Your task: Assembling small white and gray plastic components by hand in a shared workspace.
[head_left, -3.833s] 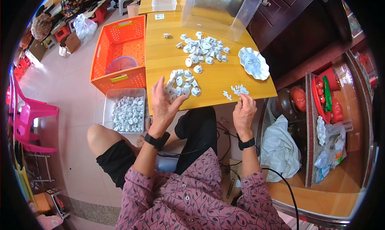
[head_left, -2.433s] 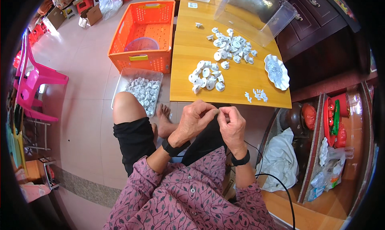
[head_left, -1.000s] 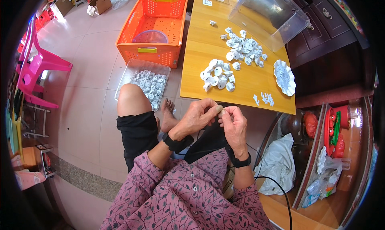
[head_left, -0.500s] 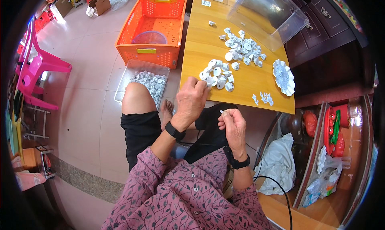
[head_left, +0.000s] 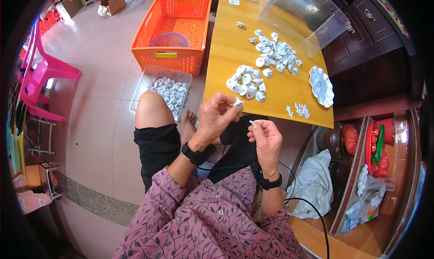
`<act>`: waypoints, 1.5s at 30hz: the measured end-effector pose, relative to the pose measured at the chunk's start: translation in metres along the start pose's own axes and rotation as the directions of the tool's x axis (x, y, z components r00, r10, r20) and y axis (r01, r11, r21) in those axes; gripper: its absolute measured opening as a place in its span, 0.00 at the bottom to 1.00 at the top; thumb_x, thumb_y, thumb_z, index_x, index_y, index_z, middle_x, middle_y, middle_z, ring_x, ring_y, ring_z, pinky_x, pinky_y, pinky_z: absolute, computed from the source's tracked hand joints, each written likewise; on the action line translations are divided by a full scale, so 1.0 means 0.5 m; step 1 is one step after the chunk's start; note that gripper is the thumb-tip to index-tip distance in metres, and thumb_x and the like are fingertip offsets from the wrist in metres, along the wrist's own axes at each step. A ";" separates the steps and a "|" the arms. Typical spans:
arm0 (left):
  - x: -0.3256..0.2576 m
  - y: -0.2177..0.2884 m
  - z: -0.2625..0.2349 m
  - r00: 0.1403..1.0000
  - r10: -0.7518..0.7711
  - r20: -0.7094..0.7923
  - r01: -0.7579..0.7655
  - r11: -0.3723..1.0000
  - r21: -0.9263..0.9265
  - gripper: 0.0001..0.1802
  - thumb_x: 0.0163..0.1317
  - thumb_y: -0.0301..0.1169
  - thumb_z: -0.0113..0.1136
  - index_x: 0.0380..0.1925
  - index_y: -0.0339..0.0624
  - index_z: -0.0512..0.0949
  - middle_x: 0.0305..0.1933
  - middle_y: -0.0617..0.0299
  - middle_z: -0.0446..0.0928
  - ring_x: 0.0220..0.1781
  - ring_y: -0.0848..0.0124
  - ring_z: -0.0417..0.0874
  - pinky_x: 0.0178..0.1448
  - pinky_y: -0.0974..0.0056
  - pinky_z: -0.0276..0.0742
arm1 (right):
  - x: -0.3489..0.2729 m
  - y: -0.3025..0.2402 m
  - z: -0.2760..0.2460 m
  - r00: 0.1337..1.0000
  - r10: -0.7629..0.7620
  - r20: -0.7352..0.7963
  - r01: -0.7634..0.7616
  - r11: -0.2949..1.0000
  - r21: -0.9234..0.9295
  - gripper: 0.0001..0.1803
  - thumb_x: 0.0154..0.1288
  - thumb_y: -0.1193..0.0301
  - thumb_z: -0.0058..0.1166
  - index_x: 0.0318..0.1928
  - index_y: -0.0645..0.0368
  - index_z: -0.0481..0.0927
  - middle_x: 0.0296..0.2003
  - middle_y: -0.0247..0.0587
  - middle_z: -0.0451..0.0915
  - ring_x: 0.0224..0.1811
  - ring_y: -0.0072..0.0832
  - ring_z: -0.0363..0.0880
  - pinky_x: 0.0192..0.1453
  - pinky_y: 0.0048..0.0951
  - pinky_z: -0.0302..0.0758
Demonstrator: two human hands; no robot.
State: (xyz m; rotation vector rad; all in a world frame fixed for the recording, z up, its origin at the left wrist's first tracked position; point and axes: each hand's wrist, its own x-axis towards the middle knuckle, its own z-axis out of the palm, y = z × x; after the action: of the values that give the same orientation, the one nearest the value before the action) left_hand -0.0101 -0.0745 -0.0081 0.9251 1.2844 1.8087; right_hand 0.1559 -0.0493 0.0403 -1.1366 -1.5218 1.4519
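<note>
The person's left hand, raised just off the near edge of the yellow worktop, has the fingers clamped on a white piece, held by thumb and fingertips. The right hand, lower and to the right, is apart from the left; its thumb and forefinger are pinched together on a small white peg, whose tip projects toward the left hand. Beyond the left hand lies a near cluster of white pieces, with a larger far cluster behind it; one single piece sits apart at upper left. Near the right front corner are scattered small pegs, and behind these a scalloped white plate bearing tiny pale bits, too small to tell singly. At the back stands a transparent box. On the floor, left of the worktop, a clear tub filled with similar pieces adjoins an orange crate containing a purple basket.
</note>
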 end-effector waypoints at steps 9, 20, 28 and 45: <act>-0.015 0.013 0.001 0.989 -0.035 0.146 0.066 0.974 -0.216 0.11 0.68 0.21 0.61 0.49 0.33 0.77 0.40 0.58 0.83 0.42 0.69 0.88 0.47 0.67 0.88 | -0.004 -0.016 0.007 1.000 -0.023 -0.008 0.024 0.999 0.022 0.07 0.71 0.72 0.59 0.42 0.62 0.79 0.33 0.36 0.83 0.32 0.18 0.81 0.36 0.19 0.78; -0.022 -0.003 -0.003 0.965 -0.049 0.256 0.150 0.907 -0.392 0.09 0.65 0.20 0.65 0.44 0.33 0.81 0.47 0.59 0.80 0.47 0.73 0.84 0.54 0.66 0.85 | 0.005 -0.016 0.011 0.993 -0.108 -0.045 0.109 0.994 0.011 0.07 0.72 0.72 0.57 0.42 0.64 0.77 0.34 0.35 0.82 0.33 0.16 0.80 0.36 0.19 0.78; -0.023 0.003 -0.001 0.938 -0.133 0.322 0.277 0.843 -0.461 0.20 0.64 0.19 0.65 0.56 0.32 0.76 0.52 0.55 0.81 0.53 0.72 0.83 0.58 0.65 0.83 | 0.004 -0.012 0.013 0.993 -0.101 -0.057 0.100 0.995 -0.006 0.08 0.73 0.70 0.57 0.42 0.63 0.77 0.34 0.33 0.81 0.32 0.16 0.79 0.35 0.19 0.78; -0.026 -0.007 -0.001 0.921 -0.136 0.364 0.324 0.787 -0.525 0.19 0.64 0.19 0.65 0.56 0.32 0.77 0.53 0.59 0.80 0.54 0.74 0.82 0.59 0.69 0.79 | -0.004 -0.018 0.022 0.994 -0.102 -0.048 0.099 0.993 -0.064 0.08 0.73 0.69 0.57 0.41 0.62 0.76 0.32 0.33 0.80 0.30 0.16 0.78 0.34 0.19 0.77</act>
State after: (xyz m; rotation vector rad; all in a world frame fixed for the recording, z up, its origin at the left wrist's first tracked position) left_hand -0.0036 -0.0849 -0.0132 0.6312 0.5570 1.6277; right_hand 0.1455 -0.0548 0.0481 -1.1081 -1.5745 1.3072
